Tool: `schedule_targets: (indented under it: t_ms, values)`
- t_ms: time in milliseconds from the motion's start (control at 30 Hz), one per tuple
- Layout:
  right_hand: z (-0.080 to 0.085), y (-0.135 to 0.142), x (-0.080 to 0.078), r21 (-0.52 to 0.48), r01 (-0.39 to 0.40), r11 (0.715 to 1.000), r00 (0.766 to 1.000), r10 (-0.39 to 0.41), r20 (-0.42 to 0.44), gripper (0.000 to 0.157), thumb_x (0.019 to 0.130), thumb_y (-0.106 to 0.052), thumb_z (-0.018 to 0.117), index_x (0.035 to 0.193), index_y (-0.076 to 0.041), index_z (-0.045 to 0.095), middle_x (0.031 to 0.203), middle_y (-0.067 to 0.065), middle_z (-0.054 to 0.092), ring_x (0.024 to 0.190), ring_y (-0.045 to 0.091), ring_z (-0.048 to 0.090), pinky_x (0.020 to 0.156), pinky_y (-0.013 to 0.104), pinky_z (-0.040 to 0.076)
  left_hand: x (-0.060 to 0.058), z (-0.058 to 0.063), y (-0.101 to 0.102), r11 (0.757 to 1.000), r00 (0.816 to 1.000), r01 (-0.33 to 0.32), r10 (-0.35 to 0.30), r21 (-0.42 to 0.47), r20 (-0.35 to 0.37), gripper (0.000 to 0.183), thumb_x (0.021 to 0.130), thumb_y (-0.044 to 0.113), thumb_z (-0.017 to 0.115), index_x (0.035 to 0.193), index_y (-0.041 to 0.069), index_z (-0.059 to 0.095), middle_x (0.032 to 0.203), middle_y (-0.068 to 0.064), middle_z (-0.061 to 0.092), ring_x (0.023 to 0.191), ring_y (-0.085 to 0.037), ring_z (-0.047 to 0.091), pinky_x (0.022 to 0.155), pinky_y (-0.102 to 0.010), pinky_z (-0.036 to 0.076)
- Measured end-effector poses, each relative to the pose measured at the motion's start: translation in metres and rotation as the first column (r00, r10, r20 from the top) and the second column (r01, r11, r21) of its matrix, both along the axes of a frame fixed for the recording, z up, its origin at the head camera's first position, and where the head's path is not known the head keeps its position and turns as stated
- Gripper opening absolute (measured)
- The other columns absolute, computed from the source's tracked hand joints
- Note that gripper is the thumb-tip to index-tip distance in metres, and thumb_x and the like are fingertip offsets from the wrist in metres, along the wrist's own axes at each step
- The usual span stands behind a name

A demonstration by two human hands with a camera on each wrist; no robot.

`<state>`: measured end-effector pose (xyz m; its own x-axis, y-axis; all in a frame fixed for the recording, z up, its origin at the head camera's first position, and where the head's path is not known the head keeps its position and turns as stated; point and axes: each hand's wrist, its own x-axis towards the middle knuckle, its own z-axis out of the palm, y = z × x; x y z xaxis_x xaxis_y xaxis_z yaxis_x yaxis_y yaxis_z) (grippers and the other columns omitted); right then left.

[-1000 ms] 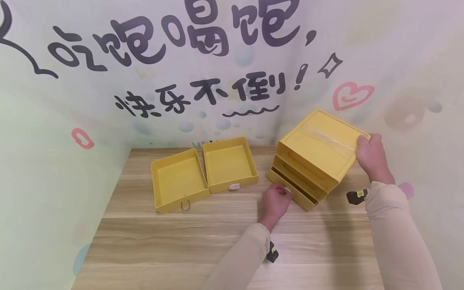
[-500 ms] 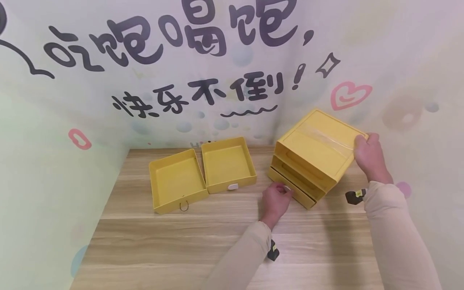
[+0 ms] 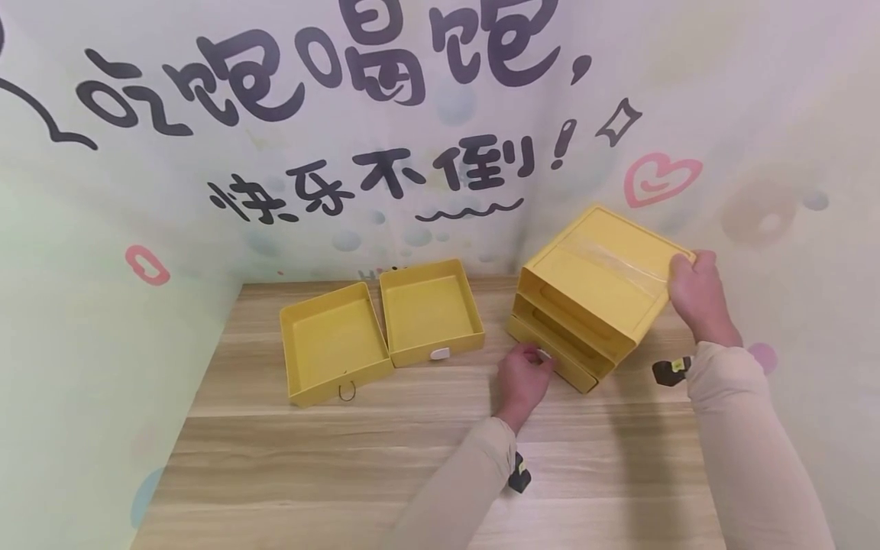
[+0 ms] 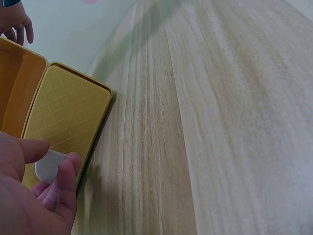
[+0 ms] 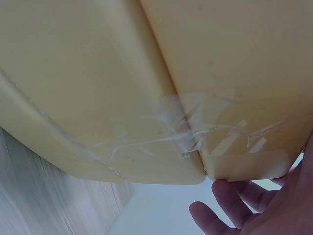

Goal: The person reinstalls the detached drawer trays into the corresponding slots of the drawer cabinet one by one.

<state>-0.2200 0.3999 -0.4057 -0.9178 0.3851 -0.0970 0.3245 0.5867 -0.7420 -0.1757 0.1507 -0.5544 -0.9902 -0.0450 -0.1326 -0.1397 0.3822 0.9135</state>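
Note:
A yellow drawer cabinet stands at the right of the table, turned at an angle, its two upper slots bare of drawers. My right hand grips its top at the back right corner; in the right wrist view its fingers reach round the edge of the taped yellow side. At the bottom, a drawer with a diamond-patterned front sits flush in its slot. My left hand pinches that drawer's white pull tab between thumb and fingers.
Two yellow drawers lie on the wooden table left of the cabinet: one with a dark ring pull, the other with a white tab. A printed wall covering stands close behind.
The bottom drawer has slid back into the cabinet, closing the dark gap above its front. My left hand has kept hold of the tab; my right hand has stayed on the cabinet.

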Motion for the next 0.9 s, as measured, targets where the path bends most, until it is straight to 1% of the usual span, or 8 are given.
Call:
schedule_targets:
  t_ms: [167, 367, 500, 633, 767, 900]
  values:
    - [0.0001, -0.0003, -0.0017, 0.005, 0.003, 1.000, 1.000, -0.003, -0.002, 0.064, 0.096, -0.045, 0.016, 0.139, 0.002, 0.020, 0.118, 0.023, 0.041, 0.105, 0.036, 0.043, 0.078, 0.036, 0.034, -0.0007, 0.0035, -0.0002, 1.000, 1.000, -0.013, 0.013, 0.006, 0.002, 0.030, 0.077, 0.027, 0.078, 0.101, 0.013, 0.068, 0.085, 0.001, 0.075, 0.073, -0.008, 0.066, 0.065, -0.023, 0.051]
    - [-0.0003, 0.0000, -0.0029, 0.007, 0.005, 1.000, 1.000, -0.005, -0.008, 0.064, 0.096, -0.046, 0.017, 0.138, 0.002, 0.020, 0.118, 0.024, 0.041, 0.105, 0.036, 0.043, 0.079, 0.037, 0.034, -0.0020, 0.0077, -0.0005, 1.000, 1.000, -0.009, 0.009, -0.018, 0.002, 0.032, 0.077, 0.026, 0.078, 0.102, 0.009, 0.068, 0.083, 0.001, 0.074, 0.073, -0.010, 0.066, 0.065, -0.023, 0.051]
    - [-0.0009, -0.0006, -0.0034, 0.009, 0.006, 1.000, 1.000, -0.006, -0.010, 0.064, 0.096, -0.045, 0.017, 0.138, 0.002, 0.020, 0.118, 0.023, 0.041, 0.105, 0.035, 0.043, 0.079, 0.036, 0.034, -0.0033, 0.0070, -0.0009, 1.000, 1.000, -0.012, 0.012, -0.027, 0.002, 0.031, 0.076, 0.027, 0.078, 0.100, 0.009, 0.068, 0.080, 0.003, 0.074, 0.074, -0.010, 0.066, 0.065, -0.022, 0.050]
    - [-0.0012, -0.0015, -0.0037, 0.003, 0.005, 1.000, 1.000, -0.005, -0.008, 0.063, 0.096, -0.045, 0.017, 0.138, 0.002, 0.020, 0.117, 0.022, 0.041, 0.104, 0.035, 0.042, 0.079, 0.035, 0.034, -0.0038, 0.0051, -0.0014, 1.000, 1.000, -0.009, 0.009, -0.023, 0.000, 0.031, 0.076, 0.027, 0.078, 0.099, 0.009, 0.068, 0.081, 0.002, 0.074, 0.075, -0.011, 0.066, 0.066, -0.023, 0.050]
    - [-0.0013, -0.0019, -0.0045, 0.000, 0.008, 1.000, 1.000, -0.008, -0.001, 0.063, 0.096, -0.045, 0.017, 0.139, 0.001, 0.020, 0.116, 0.021, 0.041, 0.103, 0.034, 0.042, 0.078, 0.035, 0.034, -0.0043, 0.0053, -0.0032, 0.998, 1.000, 0.021, -0.020, -0.056, 0.010, 0.033, 0.078, 0.030, 0.077, 0.101, 0.009, 0.066, 0.088, -0.001, 0.073, 0.078, -0.013, 0.064, 0.067, -0.025, 0.049]
    - [-0.0010, -0.0020, -0.0049, -0.001, 0.011, 1.000, 1.000, -0.011, 0.004, 0.063, 0.096, -0.045, 0.016, 0.139, 0.000, 0.020, 0.112, 0.019, 0.042, 0.100, 0.032, 0.043, 0.076, 0.035, 0.034, -0.0056, 0.0082, -0.0070, 0.990, 0.996, 0.084, -0.080, -0.109, 0.040, 0.039, 0.079, 0.035, 0.075, 0.108, 0.011, 0.062, 0.094, -0.001, 0.069, 0.077, -0.012, 0.060, 0.066, -0.026, 0.047]
